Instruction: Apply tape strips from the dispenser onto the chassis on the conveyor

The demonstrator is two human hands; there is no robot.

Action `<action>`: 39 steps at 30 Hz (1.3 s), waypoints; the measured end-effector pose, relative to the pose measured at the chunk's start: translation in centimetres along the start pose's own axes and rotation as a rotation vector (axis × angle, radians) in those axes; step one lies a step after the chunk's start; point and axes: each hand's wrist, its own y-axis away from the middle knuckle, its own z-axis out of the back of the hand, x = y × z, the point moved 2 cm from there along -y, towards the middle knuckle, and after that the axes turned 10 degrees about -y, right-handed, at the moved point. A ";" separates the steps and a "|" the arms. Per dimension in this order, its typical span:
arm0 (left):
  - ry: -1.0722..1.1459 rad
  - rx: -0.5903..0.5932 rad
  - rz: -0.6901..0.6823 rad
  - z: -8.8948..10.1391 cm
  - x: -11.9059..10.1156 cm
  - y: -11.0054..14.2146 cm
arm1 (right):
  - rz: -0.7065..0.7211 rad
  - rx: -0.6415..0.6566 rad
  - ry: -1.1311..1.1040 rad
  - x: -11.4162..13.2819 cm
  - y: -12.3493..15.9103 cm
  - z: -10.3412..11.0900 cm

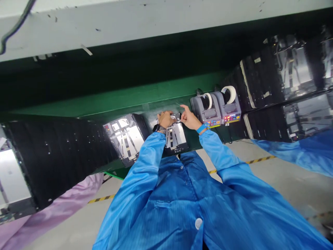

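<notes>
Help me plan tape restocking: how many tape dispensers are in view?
2. One tape dispenser stands just right of the right hand; the other dispenser is beside it, farther right. Any more may be hidden from this view.

Head view, one: worn on the person's head, facing forward and steeply down, wide in coverage, slightly tilted. Nearest: glossy blue cloth coat [179,201], seen from above, filling lower middle of frame. Middle range: bare left hand [165,119] and bare right hand [190,119], small, at centre, over dark green flat-topped table [193,140]. Upper edge: long white scuffed beam [166,19], crossing full width. Lower corners: pale grey smooth floor [78,215].
</notes>
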 end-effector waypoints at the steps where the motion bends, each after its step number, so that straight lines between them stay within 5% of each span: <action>1: 0.001 0.003 0.006 0.0 0.1 -0.1 | -0.006 0.045 0.034 -0.1 -0.2 -0.2; 7: 0.007 0.007 0.011 -0.1 0.2 -0.5 | -0.032 0.135 0.250 -0.2 -1.9 -1.3; 27: -0.017 0.025 0.017 0.3 -0.1 -0.2 | -0.080 0.092 0.610 1.8 -1.9 -2.3; 39: -0.022 0.049 0.008 0.3 0.3 -0.5 | -0.066 -0.173 0.186 -2.2 -2.0 0.0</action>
